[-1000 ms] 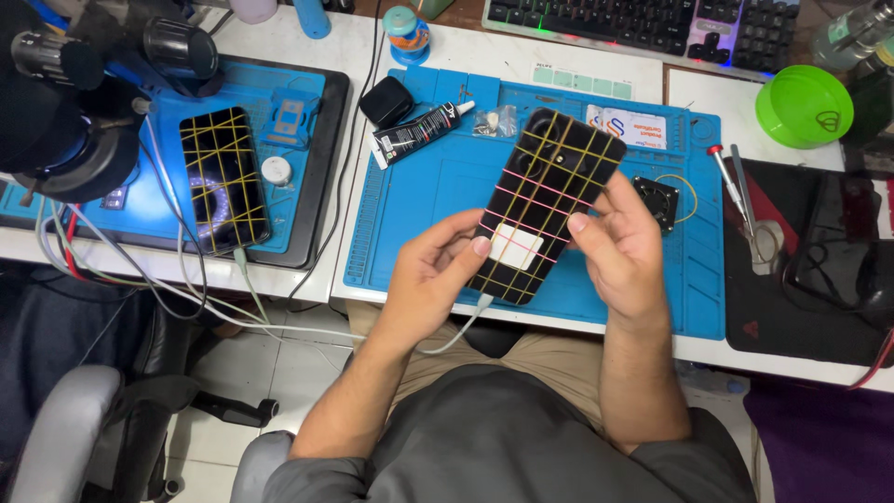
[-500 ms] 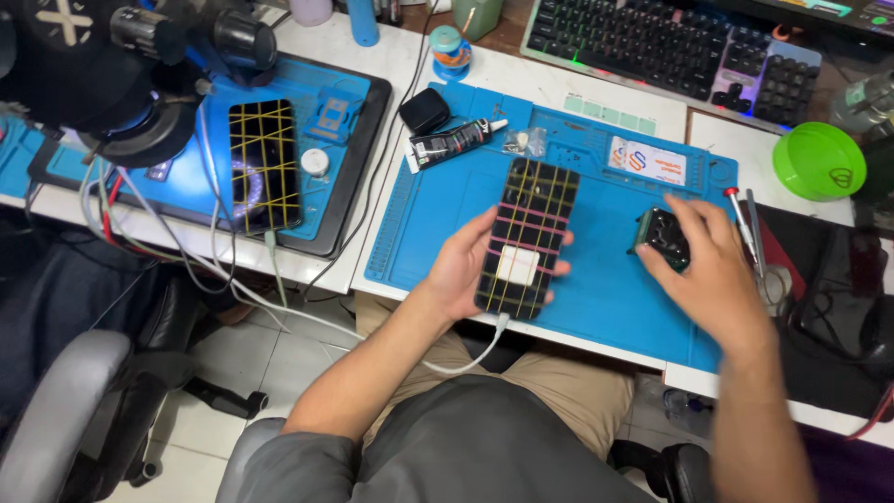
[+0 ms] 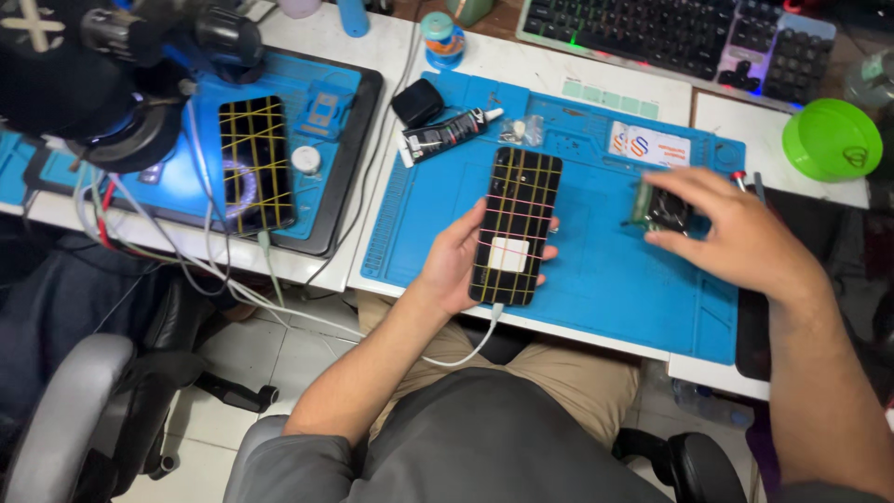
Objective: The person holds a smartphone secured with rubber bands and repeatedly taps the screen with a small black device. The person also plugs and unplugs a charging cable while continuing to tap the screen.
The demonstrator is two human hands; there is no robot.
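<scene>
In the head view, a black phone (image 3: 515, 226) criss-crossed with thin yellow and pink bands is held face up over the near middle of the blue work mat (image 3: 596, 289), which serves here as the landmark. The phone is gripped along its edges by the left hand (image 3: 458, 264), whose fingers are curled around its left side and underside; a white cable (image 3: 466, 349) is plugged into its near end and hangs off the mat's near edge. A white patch is seen on the lower part of its screen. To the right of the phone, over the mat's right half, the right hand (image 3: 736, 233) is lowered onto a small dark component (image 3: 659, 210), with the fingertips closed loosely about it; whether it is lifted clear of the mat cannot be told. At the mat's far edge a black glue tube (image 3: 447, 135) and a small clear bag (image 3: 523, 130) are laid. Left of the mat, a second banded phone (image 3: 254, 163) is resting under a microscope (image 3: 121, 84). Judged from this, the banding appears finished on both phones, while the handheld one is still wired up and the small component is only now being taken in hand.
</scene>
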